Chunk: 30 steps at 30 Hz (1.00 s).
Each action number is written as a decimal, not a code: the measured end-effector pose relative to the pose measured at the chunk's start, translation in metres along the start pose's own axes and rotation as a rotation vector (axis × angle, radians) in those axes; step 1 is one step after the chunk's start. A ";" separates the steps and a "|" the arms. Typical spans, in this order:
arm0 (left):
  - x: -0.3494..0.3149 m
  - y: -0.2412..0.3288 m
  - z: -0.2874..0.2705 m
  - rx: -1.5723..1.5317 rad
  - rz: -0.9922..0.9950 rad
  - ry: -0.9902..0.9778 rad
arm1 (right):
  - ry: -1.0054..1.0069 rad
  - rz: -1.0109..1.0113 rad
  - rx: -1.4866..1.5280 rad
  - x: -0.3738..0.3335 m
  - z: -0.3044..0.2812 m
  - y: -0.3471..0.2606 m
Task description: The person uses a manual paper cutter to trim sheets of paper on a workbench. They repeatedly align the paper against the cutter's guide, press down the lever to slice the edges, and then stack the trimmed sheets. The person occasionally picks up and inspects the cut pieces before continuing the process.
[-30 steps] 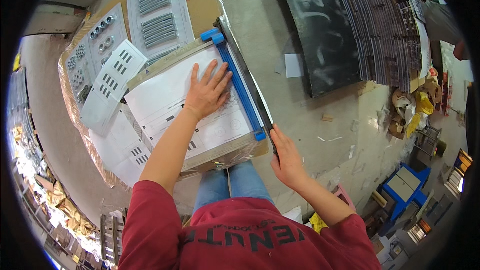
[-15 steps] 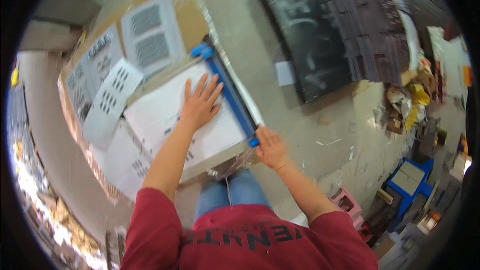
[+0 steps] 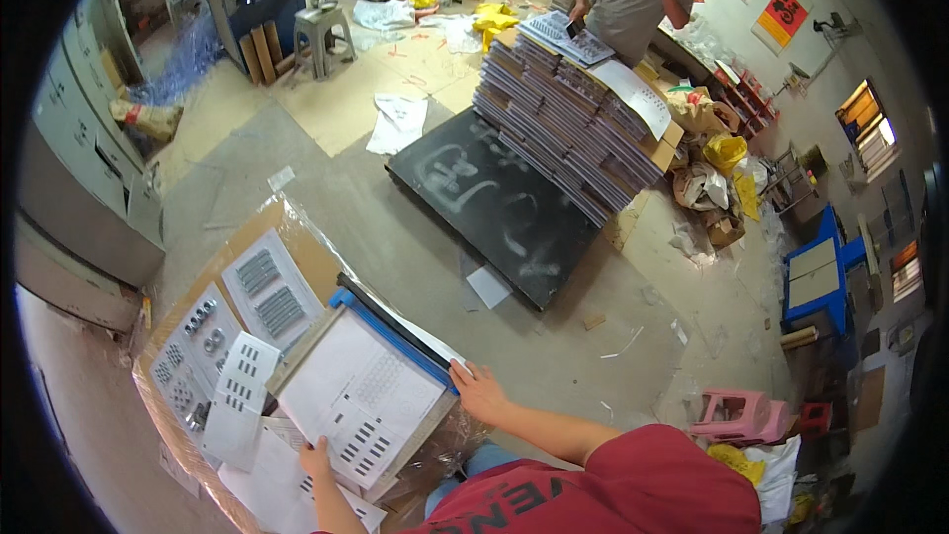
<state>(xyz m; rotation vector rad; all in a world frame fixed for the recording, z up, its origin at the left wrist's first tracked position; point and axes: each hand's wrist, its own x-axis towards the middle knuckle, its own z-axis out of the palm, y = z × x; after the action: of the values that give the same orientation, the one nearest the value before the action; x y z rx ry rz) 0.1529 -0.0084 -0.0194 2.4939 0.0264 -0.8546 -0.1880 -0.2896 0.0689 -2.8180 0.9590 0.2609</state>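
Note:
A paper cutter [image 3: 395, 341] with a blue rail and black arm lies in front of me. On its bed is a white printed sheet [image 3: 358, 376] with rows of black marks. My left hand [image 3: 316, 459] is closed at the sheet's lower left edge, its fingertips pinching the paper. My right hand [image 3: 479, 396] is closed around the near end of the cutter's black arm, which the fingers partly hide. Left of the cutter, a narrow white strip with black marks [image 3: 237, 396] overlaps other printed sheets.
The cutter rests on a plastic-wrapped cardboard stack [image 3: 163, 351]. Beyond stands a black board [image 3: 494, 208] bearing a tall pile of printed sheets [image 3: 563, 129]. Behind it a person in grey [image 3: 633, 0] holds a dark object. Pink stools [image 3: 736, 415] stand at the right.
My view has tilted up, showing more of the room. My left hand has left the middle of the sheet for its lower left edge. My right hand stays at the arm's end.

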 end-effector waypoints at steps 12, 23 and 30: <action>-0.207 0.148 -0.196 -0.257 0.662 0.054 | 0.271 -0.100 0.732 0.035 -0.106 -0.065; -0.299 0.147 -0.080 0.541 1.264 0.041 | 0.546 -0.531 0.863 0.024 -0.187 -0.054; -0.254 0.072 0.019 0.624 1.152 -0.015 | 0.159 -0.607 0.699 0.016 -0.069 -0.022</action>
<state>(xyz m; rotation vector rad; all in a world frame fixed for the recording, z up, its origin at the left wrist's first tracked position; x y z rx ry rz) -0.0494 -0.0455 0.1475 2.3694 -1.7013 -0.3675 -0.1539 -0.2954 0.1343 -2.3248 0.1154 -0.3175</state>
